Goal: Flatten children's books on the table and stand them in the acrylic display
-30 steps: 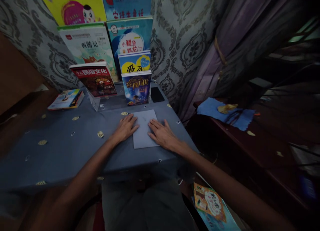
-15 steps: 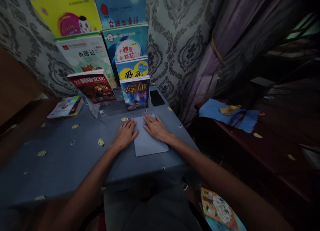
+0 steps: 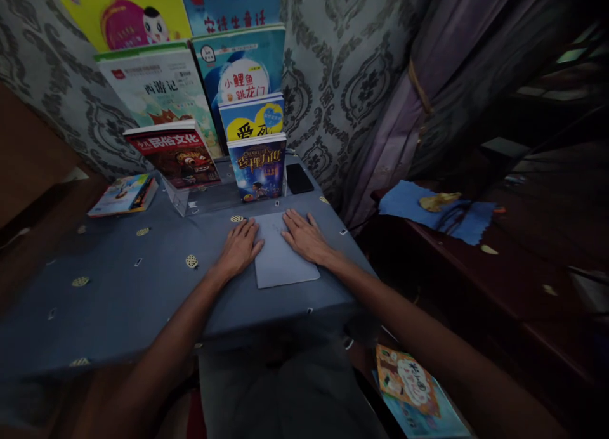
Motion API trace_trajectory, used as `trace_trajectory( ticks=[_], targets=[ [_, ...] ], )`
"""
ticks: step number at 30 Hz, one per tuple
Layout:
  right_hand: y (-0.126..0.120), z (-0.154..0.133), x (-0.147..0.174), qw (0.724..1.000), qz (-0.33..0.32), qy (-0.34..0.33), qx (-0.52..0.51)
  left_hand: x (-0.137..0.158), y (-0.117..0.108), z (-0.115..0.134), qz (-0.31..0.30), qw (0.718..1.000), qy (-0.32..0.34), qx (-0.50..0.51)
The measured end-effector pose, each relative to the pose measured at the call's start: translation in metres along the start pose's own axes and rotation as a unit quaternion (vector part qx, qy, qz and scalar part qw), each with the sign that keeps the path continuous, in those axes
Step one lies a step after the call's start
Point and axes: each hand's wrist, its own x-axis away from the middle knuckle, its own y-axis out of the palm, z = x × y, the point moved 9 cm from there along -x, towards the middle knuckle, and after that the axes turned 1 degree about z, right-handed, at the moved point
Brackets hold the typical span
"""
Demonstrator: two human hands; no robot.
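Note:
A pale, thin notebook (image 3: 280, 261) with rounded corners lies closed on the blue tablecloth near the table's front edge. My left hand (image 3: 240, 245) rests flat at its left edge, fingers stretched out mostly on the cloth and the thumb reaching the cover. Flat on the upper right part of the notebook lies my right hand (image 3: 304, 237), its fingers extended. Neither hand grips anything. Just beyond them, a blue paperback (image 3: 259, 169) stands at the front of a clear display stand (image 3: 223, 201).
Several books fill the stand, including a red one (image 3: 176, 153). A dark phone (image 3: 299, 179) lies to its right, a small book stack (image 3: 124, 195) to its left. On the right, a dark red bench (image 3: 476, 274) bears a blue cloth (image 3: 413, 204). Books (image 3: 413, 388) sit low by my right arm.
My right hand has slid a little to the right across the notebook, showing more of its cover. The left hand stays nearly in place. The whole view has tipped slightly downward.

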Motion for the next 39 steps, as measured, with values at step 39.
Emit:
trace_trajectory(
  ticks=[39],
  targets=[
    [-0.027, -0.083, 0.145, 0.981, 0.099, -0.157, -0.053, 0.103, -0.043, 0.079, 0.051, 0.971, 0.224, 0.058]
  ],
)
